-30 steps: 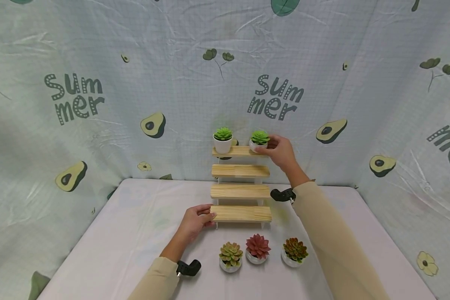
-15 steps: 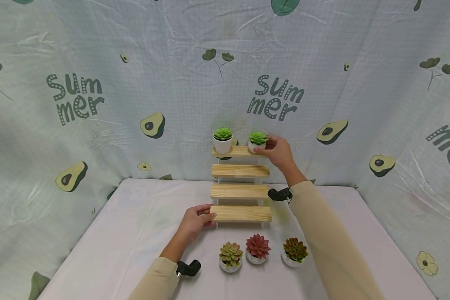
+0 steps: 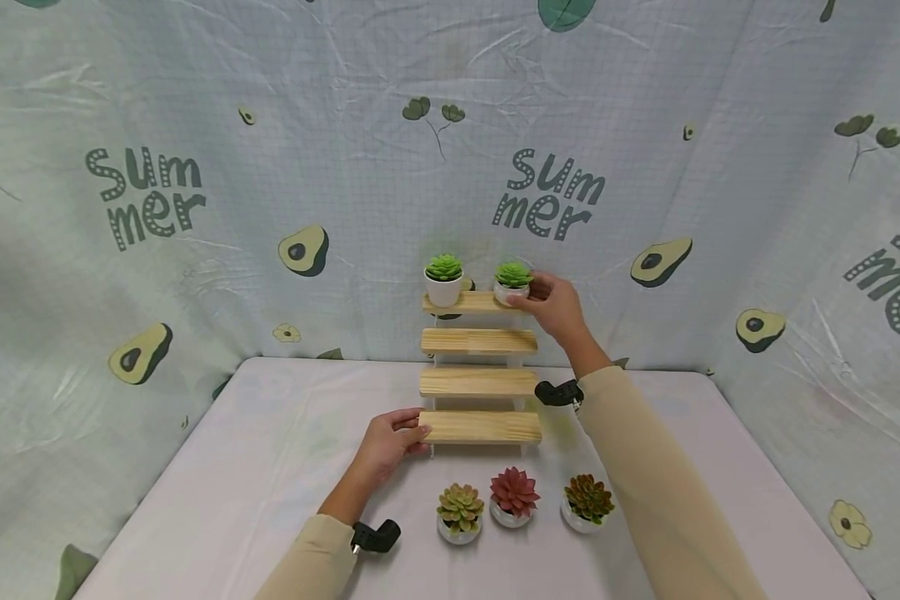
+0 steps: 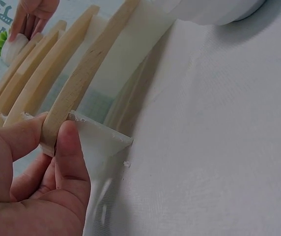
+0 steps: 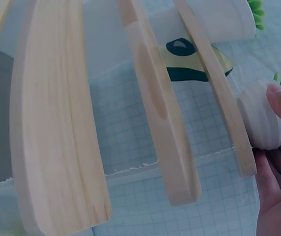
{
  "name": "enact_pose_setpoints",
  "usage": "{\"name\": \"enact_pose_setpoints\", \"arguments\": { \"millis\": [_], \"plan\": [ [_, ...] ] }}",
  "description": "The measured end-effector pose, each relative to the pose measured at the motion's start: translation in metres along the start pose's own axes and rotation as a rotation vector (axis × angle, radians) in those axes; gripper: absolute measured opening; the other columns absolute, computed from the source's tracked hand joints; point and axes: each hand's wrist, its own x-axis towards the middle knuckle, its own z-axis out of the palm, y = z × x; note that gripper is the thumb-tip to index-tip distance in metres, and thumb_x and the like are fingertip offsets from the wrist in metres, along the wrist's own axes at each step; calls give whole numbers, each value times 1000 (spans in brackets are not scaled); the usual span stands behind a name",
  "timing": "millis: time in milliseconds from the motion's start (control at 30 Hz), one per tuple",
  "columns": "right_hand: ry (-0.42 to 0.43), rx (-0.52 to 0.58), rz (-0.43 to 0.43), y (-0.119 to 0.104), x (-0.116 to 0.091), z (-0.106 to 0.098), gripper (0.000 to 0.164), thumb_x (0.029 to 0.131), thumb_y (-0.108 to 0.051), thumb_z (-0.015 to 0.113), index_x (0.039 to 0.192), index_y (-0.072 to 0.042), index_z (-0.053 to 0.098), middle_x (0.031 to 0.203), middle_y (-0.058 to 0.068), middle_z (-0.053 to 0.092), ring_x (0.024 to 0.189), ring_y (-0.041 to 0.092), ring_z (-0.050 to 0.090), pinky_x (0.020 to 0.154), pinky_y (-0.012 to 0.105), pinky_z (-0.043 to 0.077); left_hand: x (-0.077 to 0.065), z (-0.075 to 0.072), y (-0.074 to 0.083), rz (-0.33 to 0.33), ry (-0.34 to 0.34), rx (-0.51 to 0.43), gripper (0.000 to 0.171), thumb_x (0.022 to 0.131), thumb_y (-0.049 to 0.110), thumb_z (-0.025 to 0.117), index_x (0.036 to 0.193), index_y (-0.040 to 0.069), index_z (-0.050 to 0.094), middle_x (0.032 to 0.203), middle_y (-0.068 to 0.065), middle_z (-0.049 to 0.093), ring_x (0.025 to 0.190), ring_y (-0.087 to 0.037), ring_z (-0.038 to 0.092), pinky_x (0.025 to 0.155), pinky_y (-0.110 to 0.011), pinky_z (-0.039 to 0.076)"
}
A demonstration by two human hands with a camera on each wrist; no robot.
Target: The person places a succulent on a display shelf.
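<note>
A stepped wooden rack point(image 3: 480, 427) with several tiers stands on the table. My left hand point(image 3: 390, 446) pinches the left end of its lowest board point(image 4: 76, 83) between thumb and fingers. At the top right, my right hand point(image 3: 557, 308) grips a small white pot with a bright green succulent point(image 3: 513, 275). In the right wrist view that white pot point(image 5: 261, 118) is against the top board point(image 5: 224, 108), thumb on its side and fingers under and behind it. A second green succulent in a taller white pot point(image 3: 443, 283) stands at the top board's left end.
In front of the rack, three potted succulents stand on the white table point(image 3: 270, 500): a yellow-green one point(image 3: 460, 510), a red one point(image 3: 513, 493) and a brown-green one point(image 3: 588, 500). A printed curtain point(image 3: 375, 167) hangs close behind the rack.
My right hand has shifted slightly left along the top board with the green succulent. The left hand keeps its hold on the lowest board.
</note>
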Motion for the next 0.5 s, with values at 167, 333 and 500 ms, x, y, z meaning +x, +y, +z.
{"name": "enact_pose_setpoints", "arguments": {
  "millis": [167, 333, 500],
  "plan": [
    [12, 25, -7, 2, -7, -3, 63, 91, -26, 81, 144, -4, 56, 143, 19, 60, 131, 32, 61, 109, 43, 53, 1, 0, 0, 3, -1, -2, 44, 95, -3, 68, 138, -9, 57, 106, -13, 62, 79, -14, 68, 70, -27, 63],
    [39, 76, -44, 6, -23, -8, 63, 91, -27, 80, 144, -2, 56, 144, 19, 60, 133, 32, 60, 109, 41, 52, 2, 0, 0, 8, 1, 5, 44, 95, -2, 69, 137, -9, 58, 107, -13, 62, 81, -14, 68, 71, -27, 63],
    [48, 138, -76, 14, -47, -11, 63, 92, -28, 80, 143, 1, 56, 143, 21, 59, 134, 32, 58, 104, 26, 54, 2, -2, -3, 7, -2, 13, 45, 95, -2, 69, 138, -10, 57, 107, -13, 61, 80, -15, 68, 71, -28, 64]
  ]
}}
